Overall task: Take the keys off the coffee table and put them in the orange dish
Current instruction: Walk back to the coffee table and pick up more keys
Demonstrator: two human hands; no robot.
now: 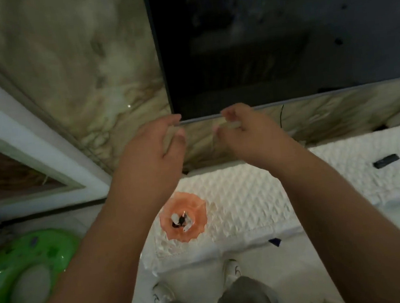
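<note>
The orange dish [190, 212] with a wavy rim stands on a white quilted cloth over a low cabinet, low in the middle of the head view. The keys [181, 221] lie inside it, a dark fob with pale metal pieces. My left hand [153, 150] is raised well above the dish with its fingers spread and nothing in it. My right hand [245, 128] hovers beside it at the same height, fingers loosely curled apart, also holding nothing. Both forearms reach up from the bottom of the frame.
A large dark television screen [281, 42] hangs on the marbled wall just behind the hands. A small black object [386, 160] lies on the white quilted cloth [246, 195] at right. A green inflatable ring [28, 275] sits on the floor at left. My white shoes [232, 268] stand below the cabinet.
</note>
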